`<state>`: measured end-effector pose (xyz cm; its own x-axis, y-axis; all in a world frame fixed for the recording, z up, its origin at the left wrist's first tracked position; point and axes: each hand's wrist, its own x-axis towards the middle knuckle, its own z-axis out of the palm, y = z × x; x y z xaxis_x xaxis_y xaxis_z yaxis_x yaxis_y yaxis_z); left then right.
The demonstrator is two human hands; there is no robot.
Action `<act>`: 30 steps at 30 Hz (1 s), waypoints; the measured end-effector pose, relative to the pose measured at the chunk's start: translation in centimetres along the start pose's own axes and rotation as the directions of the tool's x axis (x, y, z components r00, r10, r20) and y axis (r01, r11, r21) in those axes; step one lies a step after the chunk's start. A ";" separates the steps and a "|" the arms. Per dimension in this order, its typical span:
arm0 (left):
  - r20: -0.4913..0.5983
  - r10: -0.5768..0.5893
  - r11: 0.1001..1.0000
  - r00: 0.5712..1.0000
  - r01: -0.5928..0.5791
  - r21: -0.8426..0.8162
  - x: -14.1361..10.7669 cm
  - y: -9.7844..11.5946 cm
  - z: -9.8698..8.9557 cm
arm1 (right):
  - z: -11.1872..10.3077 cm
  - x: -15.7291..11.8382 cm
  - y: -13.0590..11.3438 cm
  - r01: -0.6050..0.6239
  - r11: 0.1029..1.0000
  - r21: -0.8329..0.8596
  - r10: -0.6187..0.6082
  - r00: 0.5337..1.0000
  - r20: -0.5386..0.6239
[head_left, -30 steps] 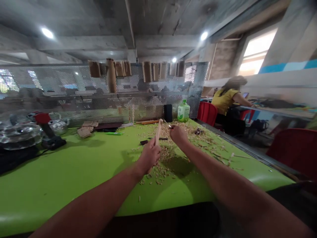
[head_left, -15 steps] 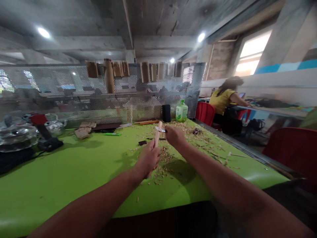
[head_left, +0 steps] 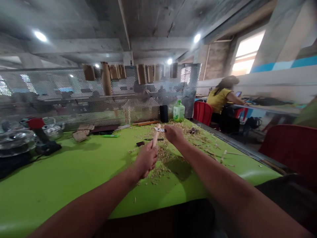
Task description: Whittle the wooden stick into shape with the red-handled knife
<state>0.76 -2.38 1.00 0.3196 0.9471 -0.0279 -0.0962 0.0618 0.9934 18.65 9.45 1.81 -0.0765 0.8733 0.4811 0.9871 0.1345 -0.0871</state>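
My left hand (head_left: 146, 159) is closed around the lower part of a pale wooden stick (head_left: 156, 138), which slants up and away from me. A short-bladed carving knife (head_left: 160, 130) is gripped in my right hand (head_left: 174, 135); its handle is hidden by my fingers. The blade lies across the stick near its upper end. Curled wood shavings (head_left: 162, 155) are scattered on the green tabletop (head_left: 86, 175) below both hands. Just beyond my left hand lie a small dark block (head_left: 140, 143) and a thin dark tool (head_left: 154, 139).
A red and black power drill (head_left: 41, 134) and glass vessels (head_left: 15, 140) stand at left. At the back are a green bottle (head_left: 178, 111), a black box (head_left: 163, 113) and a perforated metal screen (head_left: 99, 109). A person in a yellow top (head_left: 219, 99) sits at right beyond a red chair (head_left: 202, 111).
The view has shifted slightly, so most things sit a little further left. The blade still rests across the stick, now nearer its upper end, and both grips are unchanged.
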 end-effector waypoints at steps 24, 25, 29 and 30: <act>0.010 0.182 0.974 0.983 -0.179 -0.138 1.8 -0.3 -0.9 | -0.1 -0.8 -1.0 -0.161 0.970 0.183 0.159 0.987 0.024; 0.022 0.192 0.977 0.981 -0.189 -0.095 1.8 -0.3 -1.0 | -0.2 -0.9 -1.3 -0.135 0.975 0.175 0.132 0.991 0.025; 0.043 0.192 0.981 0.980 -0.193 0.012 1.9 -0.2 -1.5 | -0.8 -1.6 -2.3 -0.064 0.989 0.136 0.060 0.998 0.030; 0.050 0.188 0.982 0.981 -0.189 0.018 1.8 -0.1 -1.6 | -0.9 -1.7 -2.4 -0.049 0.992 0.120 0.046 0.999 0.028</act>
<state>-0.19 -0.13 0.67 0.3426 0.9250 0.1645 -0.1374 -0.1239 0.9827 16.51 7.21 2.01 -0.0346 0.8915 0.4517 0.9657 0.1462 -0.2146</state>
